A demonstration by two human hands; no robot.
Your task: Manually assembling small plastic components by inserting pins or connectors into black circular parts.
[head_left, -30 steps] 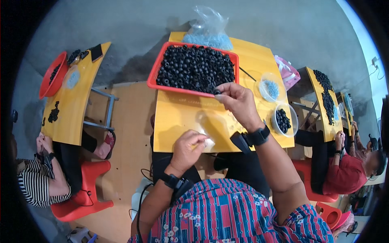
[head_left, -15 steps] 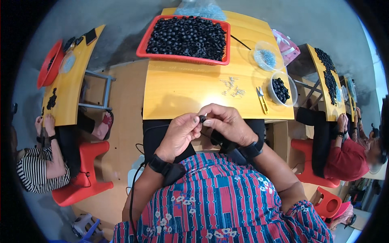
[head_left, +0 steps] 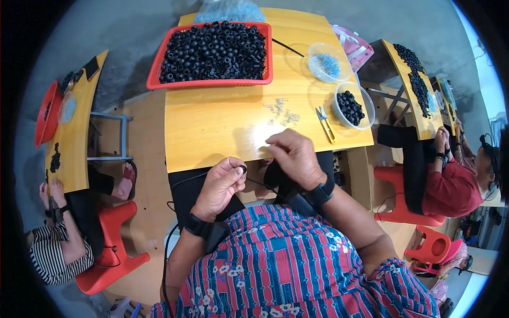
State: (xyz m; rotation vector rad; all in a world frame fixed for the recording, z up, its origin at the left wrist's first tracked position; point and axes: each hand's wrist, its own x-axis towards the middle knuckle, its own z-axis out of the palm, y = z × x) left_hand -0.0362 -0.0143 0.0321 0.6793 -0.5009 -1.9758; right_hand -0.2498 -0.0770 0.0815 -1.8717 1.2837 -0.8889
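My left hand (head_left: 220,184) is over my lap, just off the table's front edge. Between its thumb and forefinger is a small black bead-like part (head_left: 243,169), mostly covered by the fingertips. Apart from it, my right hand (head_left: 297,156) reaches over the table edge. Its thumb and forefinger point left with a slight gap, and I see nothing between them. Beyond that hand lie scattered small silvery pieces (head_left: 283,111) on the yellow table (head_left: 212,124). Yellow-handled thread snips (head_left: 325,125) rest to their right.
A red basket (head_left: 212,83) heaped with black parts stands at the back left. On the right are a clear tub (head_left: 366,121) of black parts and a clear bowl (head_left: 339,66) of bluish small pieces. Co-workers sit at side tables on red stools (head_left: 119,238).
My hands have come apart: the right has moved away from the bead toward the table, while the left keeps the bead, slightly lower. The whole view has shifted.
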